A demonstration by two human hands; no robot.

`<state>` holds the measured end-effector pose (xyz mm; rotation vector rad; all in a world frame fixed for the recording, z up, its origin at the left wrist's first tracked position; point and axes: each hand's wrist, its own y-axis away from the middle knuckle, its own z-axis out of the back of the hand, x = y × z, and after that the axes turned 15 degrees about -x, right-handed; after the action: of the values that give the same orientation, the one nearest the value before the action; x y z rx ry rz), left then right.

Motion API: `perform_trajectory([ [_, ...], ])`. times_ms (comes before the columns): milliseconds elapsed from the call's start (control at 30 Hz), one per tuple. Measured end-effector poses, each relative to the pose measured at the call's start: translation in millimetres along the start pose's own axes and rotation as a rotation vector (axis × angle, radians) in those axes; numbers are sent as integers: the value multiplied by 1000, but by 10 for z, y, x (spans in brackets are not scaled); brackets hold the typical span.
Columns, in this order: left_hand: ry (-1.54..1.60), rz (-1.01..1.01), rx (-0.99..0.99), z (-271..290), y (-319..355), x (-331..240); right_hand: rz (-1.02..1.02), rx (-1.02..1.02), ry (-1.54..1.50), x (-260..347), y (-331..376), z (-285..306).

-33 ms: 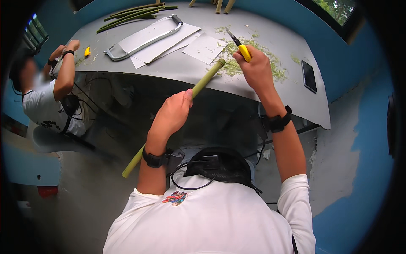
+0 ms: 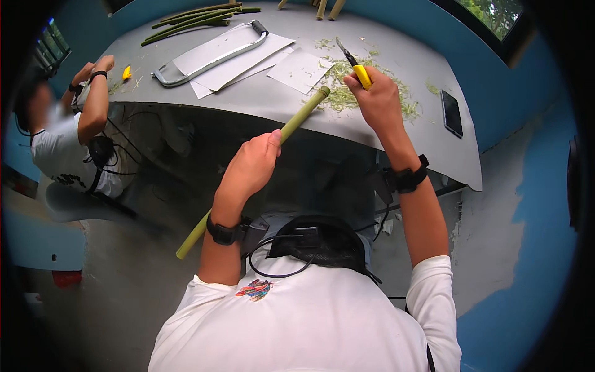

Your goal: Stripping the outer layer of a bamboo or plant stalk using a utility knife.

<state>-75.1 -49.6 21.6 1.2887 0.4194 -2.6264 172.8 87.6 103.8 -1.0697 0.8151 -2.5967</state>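
Note:
My left hand (image 2: pixel 252 162) is closed round a green bamboo stick (image 2: pixel 300 119), which slants from under my left forearm up to the table's front edge. Its upper end has a ring-like node and reaches just over the tabletop. In my right hand (image 2: pixel 378 99) is a yellow and black utility knife (image 2: pixel 359 73), its blade out and pointing up and away to the left. The blade stands apart from the bamboo. Pale green shavings (image 2: pixel 341 99) lie scattered on the table around and under the knife.
On the grey table (image 2: pixel 427 146) lie white paper sheets (image 2: pixel 300 69), a hacksaw (image 2: pixel 214 65), several green bamboo sticks (image 2: pixel 186 28) and a phone (image 2: pixel 452 113) at the right. A co-worker (image 2: pixel 62 136) sits at the left, near a small yellow object (image 2: pixel 127 72).
The knife blade has turned slightly more upright in my right hand. My left hand and the bamboo stick have barely shifted.

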Motion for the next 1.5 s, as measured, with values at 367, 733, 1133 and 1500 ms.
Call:
perform_trajectory([
  [367, -259, -83, -150, 7, 176, -239, 163, 129, -199, -178, 99, -217],
  [733, -281, -86, -158, 36, 194, -246, 311, 64, -38, -16, 176, -322],
  [1133, -211, -166, -247, 17, 178, -132, 14, 68, 115, -212, 35, 88],
  [1500, -154, -163, -128, -86, 113, -146, 24, 50, 52, -311, 346, 101],
])
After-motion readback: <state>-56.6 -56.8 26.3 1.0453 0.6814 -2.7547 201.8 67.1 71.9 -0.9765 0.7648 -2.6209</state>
